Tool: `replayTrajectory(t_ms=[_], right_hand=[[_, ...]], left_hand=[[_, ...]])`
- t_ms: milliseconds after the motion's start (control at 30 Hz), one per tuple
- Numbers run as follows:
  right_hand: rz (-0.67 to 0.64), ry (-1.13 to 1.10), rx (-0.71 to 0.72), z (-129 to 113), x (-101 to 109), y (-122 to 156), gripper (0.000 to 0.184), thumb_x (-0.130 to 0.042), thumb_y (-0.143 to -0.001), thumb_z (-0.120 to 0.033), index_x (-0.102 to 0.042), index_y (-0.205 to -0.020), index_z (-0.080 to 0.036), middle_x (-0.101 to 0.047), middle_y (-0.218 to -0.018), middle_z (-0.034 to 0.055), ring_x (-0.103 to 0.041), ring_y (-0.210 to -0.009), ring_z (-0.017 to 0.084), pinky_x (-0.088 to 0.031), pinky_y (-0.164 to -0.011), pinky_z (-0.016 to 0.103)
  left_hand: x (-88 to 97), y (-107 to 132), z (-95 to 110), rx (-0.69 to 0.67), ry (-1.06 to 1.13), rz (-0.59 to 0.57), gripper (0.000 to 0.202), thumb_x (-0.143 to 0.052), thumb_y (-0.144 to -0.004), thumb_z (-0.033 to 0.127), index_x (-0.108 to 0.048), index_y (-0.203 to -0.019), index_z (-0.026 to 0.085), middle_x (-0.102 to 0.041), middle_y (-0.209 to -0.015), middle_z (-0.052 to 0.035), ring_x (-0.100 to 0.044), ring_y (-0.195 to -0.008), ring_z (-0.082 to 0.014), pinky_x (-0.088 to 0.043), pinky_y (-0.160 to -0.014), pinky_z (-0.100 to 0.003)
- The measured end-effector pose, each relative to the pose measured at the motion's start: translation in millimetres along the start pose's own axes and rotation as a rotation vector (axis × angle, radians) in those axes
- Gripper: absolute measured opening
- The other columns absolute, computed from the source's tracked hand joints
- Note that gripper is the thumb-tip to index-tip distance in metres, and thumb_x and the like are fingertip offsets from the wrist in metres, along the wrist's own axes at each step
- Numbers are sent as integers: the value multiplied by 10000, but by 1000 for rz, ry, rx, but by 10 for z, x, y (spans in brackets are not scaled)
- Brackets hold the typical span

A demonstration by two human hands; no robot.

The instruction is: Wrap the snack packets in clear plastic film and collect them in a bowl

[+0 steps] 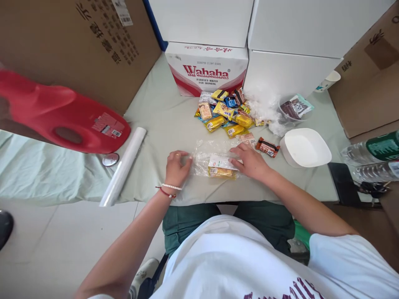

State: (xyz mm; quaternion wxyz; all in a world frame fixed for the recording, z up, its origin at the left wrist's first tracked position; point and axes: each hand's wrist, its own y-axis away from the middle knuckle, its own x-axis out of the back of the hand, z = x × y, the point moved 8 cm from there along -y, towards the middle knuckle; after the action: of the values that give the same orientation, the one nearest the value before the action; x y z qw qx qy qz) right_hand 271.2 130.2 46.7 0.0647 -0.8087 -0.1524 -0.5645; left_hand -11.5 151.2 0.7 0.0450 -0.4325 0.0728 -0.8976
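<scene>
A clear plastic bag point(205, 155) lies flat on the pale green cloth point(162, 124), with a yellow snack packet point(220, 167) inside it. My left hand point(176, 167) has its fingers curled on the bag's left edge. My right hand point(249, 160) presses down on the bag's right side, fingers closed over the plastic beside the packet. Just behind the bag a pile of small wrapped snacks point(226, 113) rests on the cloth. A brown snack bar point(267, 147) lies to the right of my right hand.
A white bowl point(305, 147) stands at the right, a roll of clear film point(124, 166) at the left beside a red plastic jug point(62, 114). Cardboard and white boxes point(207, 68) line the back. Water bottles point(372, 155) lie far right.
</scene>
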Motion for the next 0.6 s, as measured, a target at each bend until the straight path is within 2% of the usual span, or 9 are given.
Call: replayTrajectory(t_ms=[67, 133, 233, 300, 400, 500, 600], right_hand=[[-114, -53, -36, -9, -175, -77, 412, -632, -988, -417, -666, -1318, -173, -668, -1195, 157, -599, -1120, 308, -484, -857, 370], [-201, -142, -70, 30, -328, -166, 328, -659, -970, -375, -717, -1215, -165, -696, -1085, 125, -638, -998, 263, -482, -830, 344], [-243, -326, -54, 57, -433, -277, 190, -650, -947, -248, -764, -1080, -172, -711, -992, 70, -658, -865, 188, -478, -786, 289], [-247, -396, -6, 32, -444, -303, 181, -636, -929, -188, -779, -1040, -178, -718, -984, 58, -665, -857, 171, -480, -793, 271], [-230, -403, 60, -15, -433, -269, 198, -606, -937, -180, -792, -1004, -187, -724, -992, 60, -673, -882, 176, -483, -825, 274], [-248, -379, 89, -25, -441, -219, 213, -584, -951, -194, -792, -995, -179, -729, -984, 65, -675, -902, 184, -476, -835, 272], [-318, -320, 88, 1, -440, -265, 247, -548, -986, -231, -784, -997, -161, -733, -960, 72, -666, -878, 189, -468, -802, 274]], left_hand=[[241, 163, 42, 15, -28, 180, 238, -524, -951, 407, -630, -1043, 214, -643, -1149, -125, -575, -1240, -295, -451, -1128, -522], [440, 403, 171, -17, -74, 318, 205, -493, -990, 363, -597, -1090, 217, -613, -1189, -135, -514, -1353, -296, -413, -1169, -541], [521, 801, 453, -120, -145, 357, 226, -496, -996, 293, -568, -1195, 212, -579, -1290, -169, -412, -1474, -316, -368, -1191, -578], [410, 1020, 668, -230, -166, 285, 287, -510, -980, 266, -580, -1256, 231, -611, -1321, -162, -411, -1485, -326, -337, -1199, -585], [72, 1193, 988, -425, -175, 110, 402, -512, -977, 245, -585, -1372, 278, -688, -1343, -106, -521, -1414, -295, -335, -1181, -519], [-243, 1115, 1176, -498, -187, -3, 452, -487, -1004, 214, -569, -1446, 254, -705, -1379, -87, -618, -1315, -245, -370, -1108, -443], [-422, 913, 1241, -493, -211, -51, 390, -492, -1016, 211, -637, -1378, 225, -725, -1353, -85, -660, -1238, -233, -396, -1026, -432]])
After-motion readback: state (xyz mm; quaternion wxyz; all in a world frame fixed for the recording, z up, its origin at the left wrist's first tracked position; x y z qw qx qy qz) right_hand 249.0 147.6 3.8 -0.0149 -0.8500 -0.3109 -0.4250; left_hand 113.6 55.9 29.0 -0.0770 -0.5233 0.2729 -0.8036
